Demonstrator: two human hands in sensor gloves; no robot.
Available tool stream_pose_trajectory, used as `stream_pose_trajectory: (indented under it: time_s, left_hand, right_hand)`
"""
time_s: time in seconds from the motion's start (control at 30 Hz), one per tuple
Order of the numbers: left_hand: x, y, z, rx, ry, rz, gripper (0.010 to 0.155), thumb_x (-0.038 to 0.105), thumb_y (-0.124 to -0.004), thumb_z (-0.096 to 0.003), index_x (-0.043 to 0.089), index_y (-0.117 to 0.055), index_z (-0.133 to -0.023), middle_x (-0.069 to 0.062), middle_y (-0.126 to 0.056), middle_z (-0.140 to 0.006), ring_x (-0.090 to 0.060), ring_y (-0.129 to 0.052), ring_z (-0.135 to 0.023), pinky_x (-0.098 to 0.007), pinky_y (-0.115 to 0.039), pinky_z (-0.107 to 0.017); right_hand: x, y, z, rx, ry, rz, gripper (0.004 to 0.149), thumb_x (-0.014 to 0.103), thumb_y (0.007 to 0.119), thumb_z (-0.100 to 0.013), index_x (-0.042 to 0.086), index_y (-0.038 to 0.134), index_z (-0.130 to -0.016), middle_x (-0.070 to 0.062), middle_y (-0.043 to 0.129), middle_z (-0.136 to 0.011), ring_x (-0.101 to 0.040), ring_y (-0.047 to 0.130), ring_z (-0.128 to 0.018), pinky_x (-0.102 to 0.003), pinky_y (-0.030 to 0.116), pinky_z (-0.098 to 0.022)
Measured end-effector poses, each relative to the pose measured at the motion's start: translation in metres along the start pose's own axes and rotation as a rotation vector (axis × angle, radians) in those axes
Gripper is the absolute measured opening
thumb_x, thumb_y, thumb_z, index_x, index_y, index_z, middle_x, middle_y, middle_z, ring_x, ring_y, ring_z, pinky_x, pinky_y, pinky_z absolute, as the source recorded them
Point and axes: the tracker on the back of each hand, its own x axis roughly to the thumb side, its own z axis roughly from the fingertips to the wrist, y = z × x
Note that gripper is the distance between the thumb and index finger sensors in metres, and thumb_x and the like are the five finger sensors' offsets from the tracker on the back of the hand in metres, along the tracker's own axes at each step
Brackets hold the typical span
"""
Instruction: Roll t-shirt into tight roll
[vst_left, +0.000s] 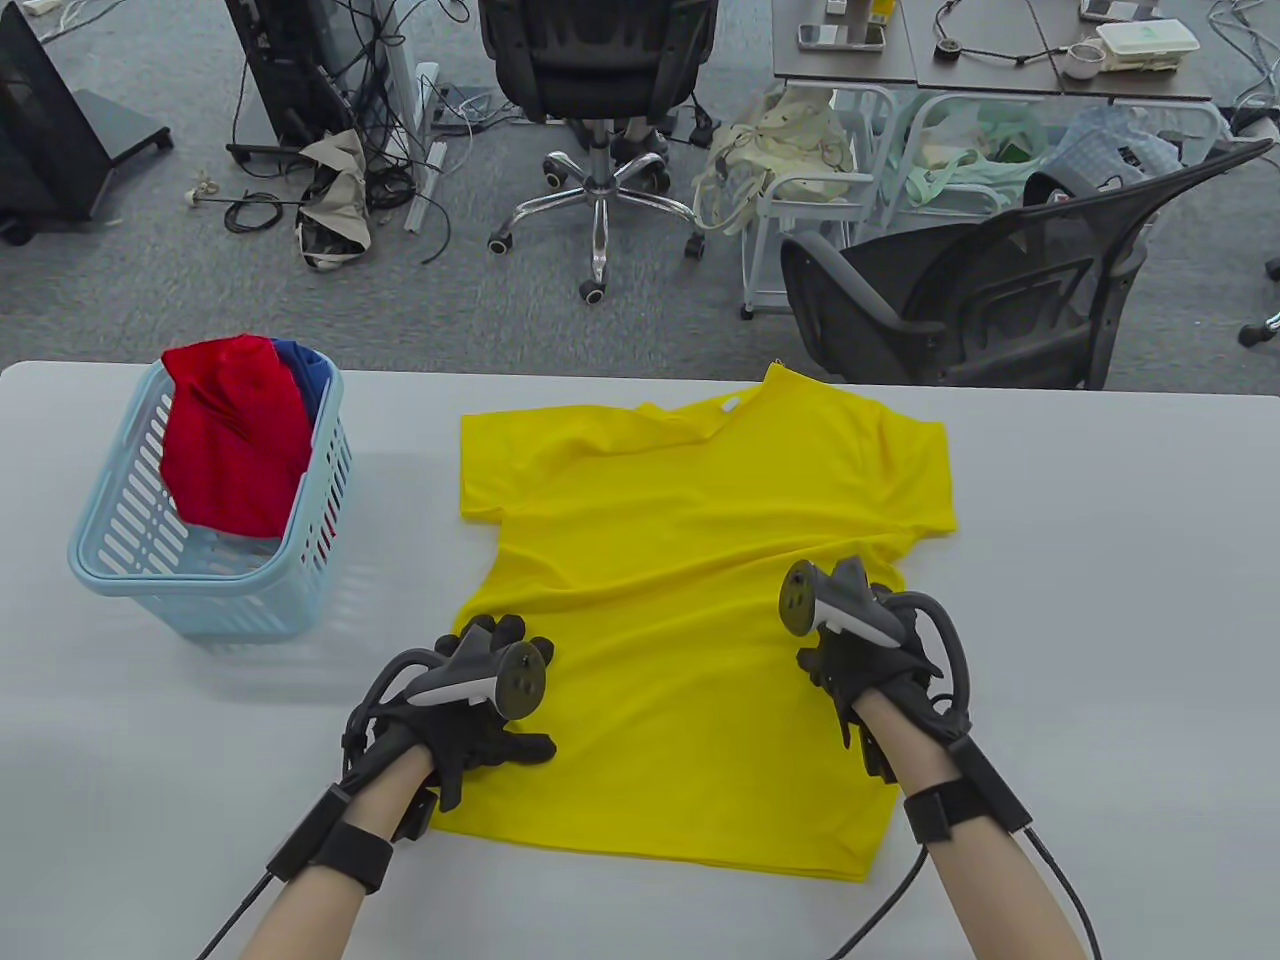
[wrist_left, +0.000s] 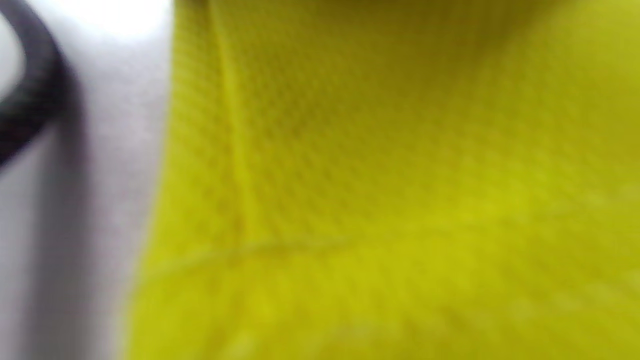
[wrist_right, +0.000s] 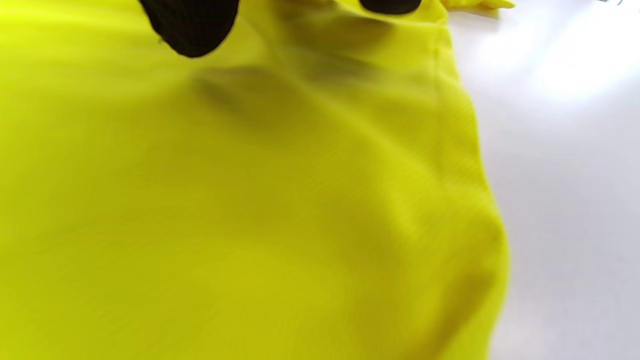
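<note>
Both our hands rest on the yellow t-shirt (vst_left: 690, 560), which lies spread flat on the white table (vst_left: 1100, 600), collar at the far edge. Our left hand (vst_left: 480, 700) presses its left side with fingers straight. Our right hand (vst_left: 870, 650) lies on the right side; whether it grasps cloth we cannot tell. Left stands a blue basket (vst_left: 130, 570) of red clothes (vst_left: 235, 450).

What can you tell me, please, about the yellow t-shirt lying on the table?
The yellow t-shirt is a plain short-sleeved shirt of fine-textured knit. It lies spread flat and unrolled on the grey table, collar away from the person, hem nearest, with slight wrinkles across the chest. The left hand rests on its lower left edge and the right hand on its lower right side.
</note>
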Motion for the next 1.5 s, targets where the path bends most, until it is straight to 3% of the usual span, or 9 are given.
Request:
stream_pose_trajectory:
  time_s: [0.13,0.23,0.53,0.73,0.93,1.1,1.3,1.43,1.5]
  left_hand:
    - [0.001,0.001,0.001,-0.013,0.002,-0.004,0.096,0.077,-0.033,-0.0374,0.028,0.016,-0.103,-0.018,0.02,-0.111,-0.05,0.006,-0.103,-0.066,-0.015,-0.073]
    - [0.001,0.001,0.001,-0.017,0.005,-0.003,0.096,0.076,-0.033,-0.0374,0.027,0.016,-0.103,-0.018,0.02,-0.11,-0.05,0.005,-0.102,-0.066,-0.015,-0.073]
    - [0.001,0.001,0.0,-0.019,0.002,0.0,0.096,0.076,-0.033,-0.0374,0.027,0.016,-0.103,-0.018,0.02,-0.11,-0.05,0.006,-0.102,-0.066,-0.014,-0.072]
    - [0.001,0.001,0.0,-0.019,0.002,0.002,0.096,0.076,-0.033,-0.0373,0.027,0.016,-0.103,-0.018,0.02,-0.11,-0.05,0.006,-0.102,-0.066,-0.014,-0.072]
    - [0.001,0.001,-0.001,-0.019,0.002,0.004,0.096,0.076,-0.034,-0.0371,0.027,0.016,-0.103,-0.018,0.02,-0.11,-0.05,0.006,-0.102,-0.066,-0.014,-0.072]
    - [0.001,0.001,-0.001,-0.015,0.003,0.006,0.096,0.076,-0.034,-0.0371,0.028,0.015,-0.103,-0.018,0.02,-0.11,-0.05,0.006,-0.102,-0.066,-0.014,-0.073]
    - [0.001,0.001,-0.001,-0.016,0.002,0.007,0.096,0.076,-0.034,-0.0372,0.028,0.016,-0.103,-0.018,0.02,-0.11,-0.05,0.006,-0.102,-0.066,-0.014,-0.072]
    - [0.003,0.003,0.002,-0.007,-0.003,0.008,0.095,0.075,-0.036,-0.0389,0.026,0.013,-0.105,-0.019,0.017,-0.111,-0.051,0.003,-0.103,-0.066,-0.016,-0.073]
    - [0.01,0.009,0.01,0.014,-0.002,-0.017,0.093,0.072,-0.043,-0.0432,0.026,0.003,-0.109,-0.02,0.006,-0.117,-0.052,-0.008,-0.108,-0.067,-0.026,-0.076]
  right_hand:
    - [-0.008,0.026,0.029,-0.006,-0.071,0.054,0.079,0.053,0.072,-0.058,0.02,0.034,-0.118,-0.015,0.032,-0.124,-0.036,0.055,-0.108,-0.056,0.051,-0.074]
    - [-0.031,0.035,0.04,0.112,-0.158,-0.033,0.09,0.058,0.073,-0.055,0.019,0.024,-0.12,-0.017,0.02,-0.124,-0.041,0.037,-0.115,-0.059,0.042,-0.076]
    - [-0.061,0.057,0.062,0.193,-0.109,0.076,0.102,0.06,0.077,-0.049,0.022,0.012,-0.118,-0.014,0.009,-0.123,-0.045,0.025,-0.116,-0.062,0.038,-0.077]
    - [-0.085,0.05,0.066,0.216,0.005,0.25,0.109,0.051,0.091,-0.043,0.021,0.018,-0.118,-0.015,0.018,-0.124,-0.045,0.03,-0.117,-0.065,0.038,-0.076]
    - [-0.063,0.034,0.061,0.116,-0.135,-0.105,0.084,0.052,0.068,-0.061,0.021,0.018,-0.119,-0.016,0.018,-0.125,-0.045,0.032,-0.116,-0.062,0.039,-0.076]
    - [-0.036,0.046,0.055,0.153,-0.1,0.188,0.099,0.062,0.073,-0.05,0.02,0.016,-0.118,-0.018,0.016,-0.123,-0.045,0.031,-0.116,-0.06,0.041,-0.077]
    - [-0.052,0.052,0.056,0.258,-0.127,0.286,0.118,0.053,0.093,-0.04,0.027,0.004,-0.114,-0.013,0.004,-0.121,-0.045,0.02,-0.117,-0.065,0.032,-0.077]
    - [-0.056,0.044,0.06,0.225,-0.088,0.305,0.114,0.052,0.093,-0.039,0.025,0.014,-0.117,-0.013,0.013,-0.123,-0.045,0.027,-0.117,-0.066,0.035,-0.077]
    - [-0.055,0.037,0.059,0.169,-0.083,0.211,0.101,0.054,0.084,-0.048,0.023,0.018,-0.118,-0.014,0.017,-0.124,-0.045,0.03,-0.117,-0.065,0.037,-0.076]
